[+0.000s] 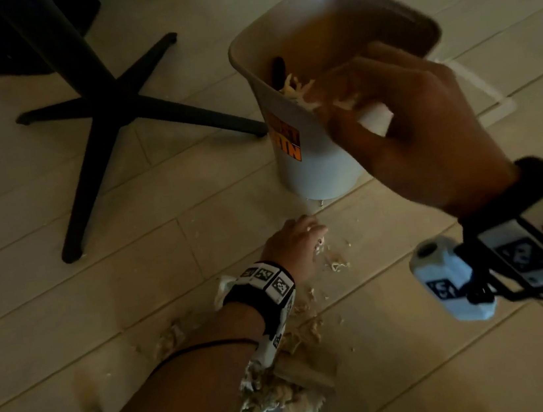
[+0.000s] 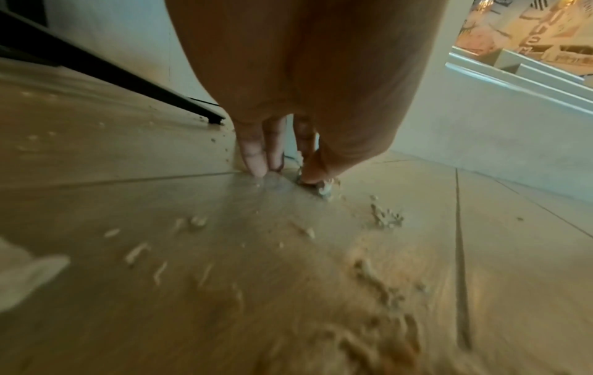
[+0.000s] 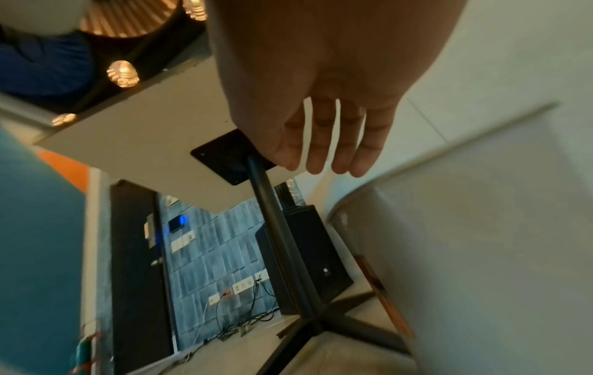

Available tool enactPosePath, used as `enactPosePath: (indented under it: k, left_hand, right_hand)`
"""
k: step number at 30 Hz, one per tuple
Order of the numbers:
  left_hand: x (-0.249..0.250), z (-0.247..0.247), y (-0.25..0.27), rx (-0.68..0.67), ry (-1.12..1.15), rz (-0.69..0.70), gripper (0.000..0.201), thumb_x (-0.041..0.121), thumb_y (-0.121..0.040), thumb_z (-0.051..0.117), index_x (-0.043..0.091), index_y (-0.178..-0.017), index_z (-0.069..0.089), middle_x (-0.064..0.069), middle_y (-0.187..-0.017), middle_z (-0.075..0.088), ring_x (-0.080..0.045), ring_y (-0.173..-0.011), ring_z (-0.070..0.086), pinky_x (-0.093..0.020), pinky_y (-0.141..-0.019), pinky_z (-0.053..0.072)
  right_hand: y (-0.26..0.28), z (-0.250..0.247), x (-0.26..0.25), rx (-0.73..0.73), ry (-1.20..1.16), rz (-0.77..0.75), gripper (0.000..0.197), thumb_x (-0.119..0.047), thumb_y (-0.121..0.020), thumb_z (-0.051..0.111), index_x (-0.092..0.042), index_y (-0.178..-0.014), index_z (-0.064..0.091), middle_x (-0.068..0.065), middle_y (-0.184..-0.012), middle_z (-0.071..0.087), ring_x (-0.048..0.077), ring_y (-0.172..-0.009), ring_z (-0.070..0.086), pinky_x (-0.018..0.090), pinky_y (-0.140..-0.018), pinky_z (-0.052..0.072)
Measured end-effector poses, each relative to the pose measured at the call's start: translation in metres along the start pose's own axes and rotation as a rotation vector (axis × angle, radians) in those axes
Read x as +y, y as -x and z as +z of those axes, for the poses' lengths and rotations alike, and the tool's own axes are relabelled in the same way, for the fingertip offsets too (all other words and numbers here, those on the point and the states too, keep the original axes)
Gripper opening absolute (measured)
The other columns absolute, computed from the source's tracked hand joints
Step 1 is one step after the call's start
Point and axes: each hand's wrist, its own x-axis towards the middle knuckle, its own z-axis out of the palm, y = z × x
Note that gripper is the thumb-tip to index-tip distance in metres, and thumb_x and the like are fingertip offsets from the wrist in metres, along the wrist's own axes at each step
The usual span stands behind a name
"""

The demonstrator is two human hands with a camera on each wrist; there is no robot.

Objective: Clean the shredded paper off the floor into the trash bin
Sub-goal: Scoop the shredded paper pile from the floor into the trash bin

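The floor [image 1: 56, 206] carried a table base [image 1: 104, 124] and the bin [image 1: 313, 165], which stood upright. Paper [image 1: 282, 401] lay heaped near the left forearm. The right hand [image 1: 426, 137], grip wide with fingers straight, was over the bin rim above falling shreds. The left hand [image 1: 294, 247] pinched shreds on the floor just before the bin.

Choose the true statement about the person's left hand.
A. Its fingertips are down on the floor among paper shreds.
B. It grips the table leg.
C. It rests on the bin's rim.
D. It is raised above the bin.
A: the left hand has its fingertips on the floor beside shredded paper.
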Motion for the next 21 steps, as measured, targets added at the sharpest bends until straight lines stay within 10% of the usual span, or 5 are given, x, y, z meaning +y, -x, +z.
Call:
enactPosePath:
  k: [6,10,15,21]
  left_hand:
    - [0.001,0.016,0.030,-0.082,-0.035,0.106,0.059,0.007,-0.089,0.049,0.023,-0.145,0.041,0.008,-0.156,0.031,-0.016,-0.146,0.021,-0.035,-0.118,0.025]
    - [-0.009,0.028,0.070,-0.101,-0.040,0.174,0.050,0.023,-0.097,0.033,0.021,-0.146,0.039,0.006,-0.156,0.031,-0.015,-0.146,0.021,-0.032,-0.119,0.022]
    - [-0.025,0.022,0.115,-0.027,0.050,0.201,0.047,0.016,-0.088,0.038,0.025,-0.129,0.060,0.004,-0.135,0.058,-0.019,-0.132,0.046,-0.038,-0.110,0.039]
    - [-0.062,-0.004,0.129,0.160,-0.111,-0.211,0.046,0.045,-0.095,0.035,0.028,-0.135,0.050,0.003,-0.140,0.053,-0.028,-0.134,0.041,-0.047,-0.104,0.038]
  right_hand:
    - [0.059,0.022,0.017,-0.010,-0.155,0.227,0.017,-0.018,-0.099,0.055,-0.017,-0.109,0.069,-0.004,-0.103,0.065,0.005,-0.084,0.060,0.014,-0.071,0.049]
    - [0.109,0.081,0.052,-0.317,-0.087,0.446,0.028,-0.028,-0.100,0.049,-0.023,-0.124,0.062,-0.001,-0.122,0.059,0.013,-0.106,0.059,0.035,-0.093,0.052]
    - [0.152,0.144,0.074,-0.687,0.151,0.548,0.056,-0.045,-0.103,0.032,-0.021,-0.153,0.027,0.007,-0.163,0.019,0.028,-0.149,0.016,0.048,-0.119,0.021]
    - [0.178,0.160,0.043,-0.874,0.202,0.435,0.103,-0.076,-0.074,-0.024,-0.026,-0.157,0.010,0.002,-0.166,-0.003,0.024,-0.152,-0.005,0.045,-0.122,0.001]
